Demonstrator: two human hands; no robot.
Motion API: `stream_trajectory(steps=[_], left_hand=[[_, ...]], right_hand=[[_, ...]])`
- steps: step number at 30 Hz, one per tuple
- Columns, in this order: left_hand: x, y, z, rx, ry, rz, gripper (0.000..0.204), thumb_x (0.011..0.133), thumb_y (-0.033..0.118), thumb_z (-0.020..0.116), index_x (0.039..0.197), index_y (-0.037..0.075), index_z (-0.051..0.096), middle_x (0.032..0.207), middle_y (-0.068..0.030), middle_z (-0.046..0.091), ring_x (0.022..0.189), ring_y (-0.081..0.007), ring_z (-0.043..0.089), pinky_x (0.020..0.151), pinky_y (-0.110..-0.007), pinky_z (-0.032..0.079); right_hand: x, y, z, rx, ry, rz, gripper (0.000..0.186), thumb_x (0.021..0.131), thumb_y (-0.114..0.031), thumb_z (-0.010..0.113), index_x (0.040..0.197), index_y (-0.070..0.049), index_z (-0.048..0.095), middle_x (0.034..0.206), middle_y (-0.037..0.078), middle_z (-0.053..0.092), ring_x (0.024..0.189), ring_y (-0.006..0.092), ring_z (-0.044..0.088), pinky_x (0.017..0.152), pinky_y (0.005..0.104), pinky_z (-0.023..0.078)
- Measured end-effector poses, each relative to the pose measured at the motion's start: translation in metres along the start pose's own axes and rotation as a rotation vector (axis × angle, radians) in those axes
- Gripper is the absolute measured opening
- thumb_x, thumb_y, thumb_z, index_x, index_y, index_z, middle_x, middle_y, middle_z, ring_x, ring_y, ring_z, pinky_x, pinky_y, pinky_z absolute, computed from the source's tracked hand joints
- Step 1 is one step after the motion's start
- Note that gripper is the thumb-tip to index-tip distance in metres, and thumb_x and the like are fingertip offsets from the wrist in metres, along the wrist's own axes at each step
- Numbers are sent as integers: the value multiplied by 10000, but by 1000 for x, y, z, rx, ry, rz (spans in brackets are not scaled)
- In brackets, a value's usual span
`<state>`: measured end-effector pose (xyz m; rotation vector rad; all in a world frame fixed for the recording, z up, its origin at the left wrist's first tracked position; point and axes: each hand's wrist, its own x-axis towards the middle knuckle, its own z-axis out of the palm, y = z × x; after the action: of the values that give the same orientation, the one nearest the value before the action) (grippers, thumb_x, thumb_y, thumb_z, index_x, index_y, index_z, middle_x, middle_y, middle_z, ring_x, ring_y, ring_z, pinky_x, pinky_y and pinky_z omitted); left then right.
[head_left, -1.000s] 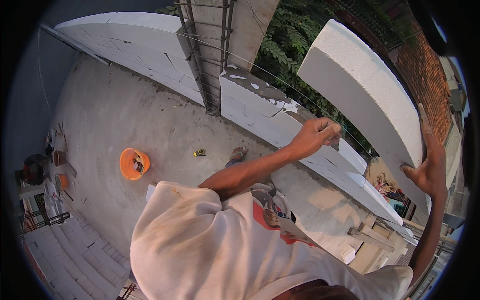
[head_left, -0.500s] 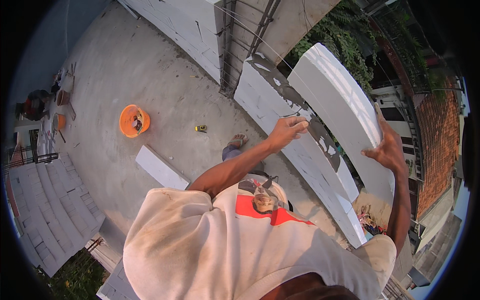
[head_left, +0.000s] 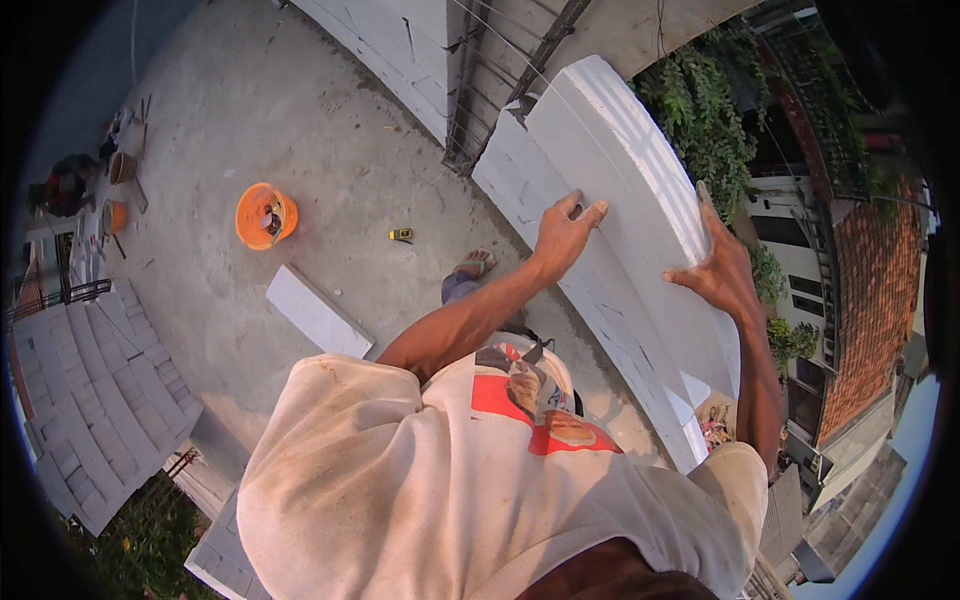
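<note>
A long white block point(head_left: 650, 265) stands on edge along the top of a low white block wall point(head_left: 530, 210); its textured upper face catches sunlight. My right hand point(head_left: 710, 265) grips it over that upper edge, thumb on the grey-shaded face. My left hand point(head_left: 570, 225), fingers curled, holds the same block at its lower edge, where it meets the wall. A thin line runs past the block's upper end near the rebar column point(head_left: 470, 90).
An orange bucket point(head_left: 262, 235), a tape measure point(head_left: 400, 234) and a loose white slab point(head_left: 315, 310) lie on the concrete floor. A person point(head_left: 70, 185) crouches at far left near stacked blocks point(head_left: 100, 380). Foliage and tiled roofs point(head_left: 870, 320) are beyond the wall.
The block has moved leftward onto the wall top, covering much of the grey mortar seen earlier. My right hand travelled left with it; my left hand shifted onto its lower edge.
</note>
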<state>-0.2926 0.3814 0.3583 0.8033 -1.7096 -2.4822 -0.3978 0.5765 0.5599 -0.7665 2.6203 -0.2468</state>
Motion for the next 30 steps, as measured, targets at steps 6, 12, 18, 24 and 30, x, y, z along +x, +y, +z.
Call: stream_trajectory(steps=[6, 12, 18, 24, 30], left_hand=[[6, 47, -10, -94, -69, -108, 1003, 1029, 571, 632, 1545, -228, 314, 1558, -387, 449, 1500, -406, 425, 1242, -464, 326], [25, 26, -14, -161, 4, -97, 1038, 1031, 592, 614, 1541, -248, 279, 1560, -381, 443, 1506, -410, 410, 1245, -430, 331], [37, 22, -25, -248, -52, -133, 1061, 1022, 623, 615, 1552, -232, 278, 1619, -376, 379, 1570, -412, 317, 1283, -461, 266], [35, 20, -24, -281, -17, -100, 856, 1057, 572, 598, 1487, -158, 472, 1318, -171, 607, 1210, -234, 539, 1055, -358, 432], [25, 29, -10, -337, 21, -69, 766, 1063, 566, 600, 1428, -104, 531, 1168, -58, 461, 1055, -179, 321, 904, -348, 309]], right_hand=[[25, -13, 6, 8, -42, 66, 1420, 528, -254, 1020, 1706, -149, 233, 1489, 208, 620, 1332, 373, 632, 1160, 455, 495], [34, -16, 10, -22, -41, 19, 1408, 543, -263, 1015, 1706, -132, 231, 1499, 197, 612, 1340, 369, 623, 1164, 453, 490], [41, -22, 7, -19, -79, 65, 1442, 538, -299, 1012, 1713, -136, 193, 1508, 196, 603, 1344, 365, 618, 1168, 459, 487], [39, -23, 7, -44, -84, 80, 1440, 548, -324, 1007, 1719, -173, 183, 1506, 192, 603, 1292, 377, 653, 1147, 474, 505], [37, -3, 16, -84, 0, -23, 1263, 587, -352, 995, 1652, -114, 359, 1487, 210, 607, 1267, 388, 666, 1124, 479, 523]])
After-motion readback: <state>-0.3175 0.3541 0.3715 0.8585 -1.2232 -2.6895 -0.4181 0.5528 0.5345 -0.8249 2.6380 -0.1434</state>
